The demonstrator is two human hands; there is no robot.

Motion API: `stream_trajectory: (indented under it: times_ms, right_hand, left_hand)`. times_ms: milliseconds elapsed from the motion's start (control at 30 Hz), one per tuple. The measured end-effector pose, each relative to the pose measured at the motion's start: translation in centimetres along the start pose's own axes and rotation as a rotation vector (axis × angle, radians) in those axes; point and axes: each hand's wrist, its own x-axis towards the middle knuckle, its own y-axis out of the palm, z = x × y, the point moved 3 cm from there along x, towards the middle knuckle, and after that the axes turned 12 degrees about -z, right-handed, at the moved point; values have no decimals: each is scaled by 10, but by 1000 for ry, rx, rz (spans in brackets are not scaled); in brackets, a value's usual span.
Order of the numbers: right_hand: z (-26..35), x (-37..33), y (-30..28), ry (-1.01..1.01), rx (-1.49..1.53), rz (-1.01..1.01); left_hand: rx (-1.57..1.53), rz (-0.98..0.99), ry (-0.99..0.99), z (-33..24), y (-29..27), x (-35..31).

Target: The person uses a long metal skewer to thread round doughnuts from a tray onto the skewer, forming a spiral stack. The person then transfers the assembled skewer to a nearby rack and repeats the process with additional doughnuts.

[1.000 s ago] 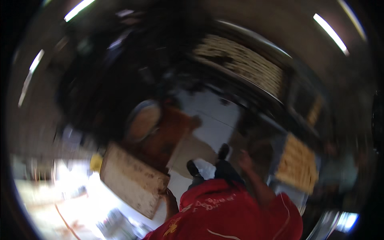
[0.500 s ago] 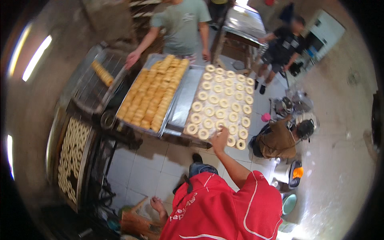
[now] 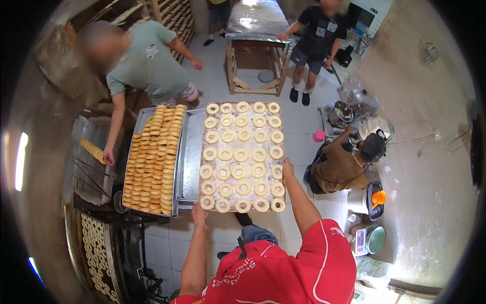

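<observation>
A floured board carrying several rows of raw dough rings lies in front of me on a metal stand. My left hand grips its near edge at the left corner. My right hand holds its right edge, arm stretched forward. Left of the board, a metal tray holds tight rows of golden fried doughnuts.
A person in a green shirt stands at the tray's far left with a stick of doughnuts over a fryer. Someone in brown crouches at right among pots. Another person stands by a metal table. Dough-ring racks sit lower left.
The view swung from a blurred look at racks to the board. My left hand came up from low down onto the board's near edge; my right hand stays on its right edge.
</observation>
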Motion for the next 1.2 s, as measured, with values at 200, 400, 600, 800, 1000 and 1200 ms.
stream_trajectory:
  times_ms: [200, 400, 600, 800, 1000, 1200]
  right_hand:
    - [8, -11, -21, -177, -176, -58]
    - [27, -196, 57, -152, -157, 287]
    - [-96, -380, 130, -90, -258, 439]
    - [-262, -563, 161, 156, -247, 570]
    - [-363, -607, 163, 260, -473, 703]
    - [-507, -598, 156, 98, -554, 1071]
  left_hand:
    - [9, 157, -31, -31, -35, -56]
    - [-462, -160, -61, -33, -157, -117]
    - [-1031, -191, 99, 18, -292, -166]
    - [-1325, -300, 234, 43, -324, -203]
    - [-1290, -706, 429, 87, -372, -187]
    - [-1464, -859, 244, 188, -457, -154]
